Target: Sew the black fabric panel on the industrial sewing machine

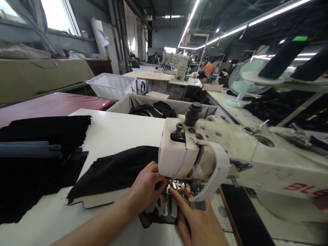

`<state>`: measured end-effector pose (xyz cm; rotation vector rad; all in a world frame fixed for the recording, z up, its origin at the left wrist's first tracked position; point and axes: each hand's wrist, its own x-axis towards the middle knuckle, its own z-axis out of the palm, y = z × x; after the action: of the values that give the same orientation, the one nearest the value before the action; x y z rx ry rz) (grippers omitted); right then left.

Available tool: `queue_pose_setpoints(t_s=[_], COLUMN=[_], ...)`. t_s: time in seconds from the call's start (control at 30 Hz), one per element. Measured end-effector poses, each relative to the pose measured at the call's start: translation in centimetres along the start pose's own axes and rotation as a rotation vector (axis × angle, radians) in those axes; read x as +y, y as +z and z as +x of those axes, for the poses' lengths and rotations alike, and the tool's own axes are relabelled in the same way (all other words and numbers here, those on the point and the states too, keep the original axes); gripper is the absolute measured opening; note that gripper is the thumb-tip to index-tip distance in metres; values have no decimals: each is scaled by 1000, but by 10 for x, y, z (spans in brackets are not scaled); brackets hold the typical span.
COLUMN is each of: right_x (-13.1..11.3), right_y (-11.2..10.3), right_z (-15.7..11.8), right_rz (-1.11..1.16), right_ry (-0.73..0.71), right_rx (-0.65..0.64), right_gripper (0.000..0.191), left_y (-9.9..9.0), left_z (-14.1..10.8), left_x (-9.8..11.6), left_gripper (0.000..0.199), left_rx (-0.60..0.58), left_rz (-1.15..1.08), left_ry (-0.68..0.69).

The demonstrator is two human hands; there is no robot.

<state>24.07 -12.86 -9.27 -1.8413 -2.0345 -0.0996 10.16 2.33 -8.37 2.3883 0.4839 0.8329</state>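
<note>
In the lower centre, the left hand (148, 181) and right hand (198, 220) are at a dark patterned piece (160, 217) below the sewing machine's head (176, 152), with black cloth (36, 184) lying far left.

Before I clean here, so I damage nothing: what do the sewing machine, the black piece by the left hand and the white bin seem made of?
Sewing machine: probably painted metal, cream with a dull gloss; its hard, scuffed casing suggests it.
Black piece: cloth, matte, judging by its soft folds; the fibre is unclear.
White bin: likely moulded plastic, slightly shiny, given its translucent walls.
</note>
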Motion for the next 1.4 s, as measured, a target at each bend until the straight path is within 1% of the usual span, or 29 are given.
queue_pose_setpoints(t_s=[0.13,0.27,0.4,0.67,0.87,1.0,1.17,1.4], right_x=[-2,-1,1,3,5,7,4,-1], right_y=[-3,-2,0,1,8,12,11,7], right_z=[0,-1,-1,-2,-3,-4,-6,-5], right_rz=[59,30,-1,16,25,-17,-46,40], right_ry=[-17,-40,-70,-72,-70,-88,-108,-47], right_rx=[58,73,86,93,79,93,103,97], right_gripper=[47,44,45,50,52,51,48,49], left_y=[-1,-3,-4,-2,-3,-6,-8,-11], left_z=[3,4,6,6,8,10,10,8], left_x=[0,2,2,-3,-6,-4,-5,-8], left_gripper=[17,17,18,19,15,16,15,10], left_rx=[3,8,14,4,-4,-7,-38,-60], left_rz=[6,8,13,-17,-38,-52,-74,-82], left_ry=[-6,-14,-24,-27,-13,-9,-19,-61])
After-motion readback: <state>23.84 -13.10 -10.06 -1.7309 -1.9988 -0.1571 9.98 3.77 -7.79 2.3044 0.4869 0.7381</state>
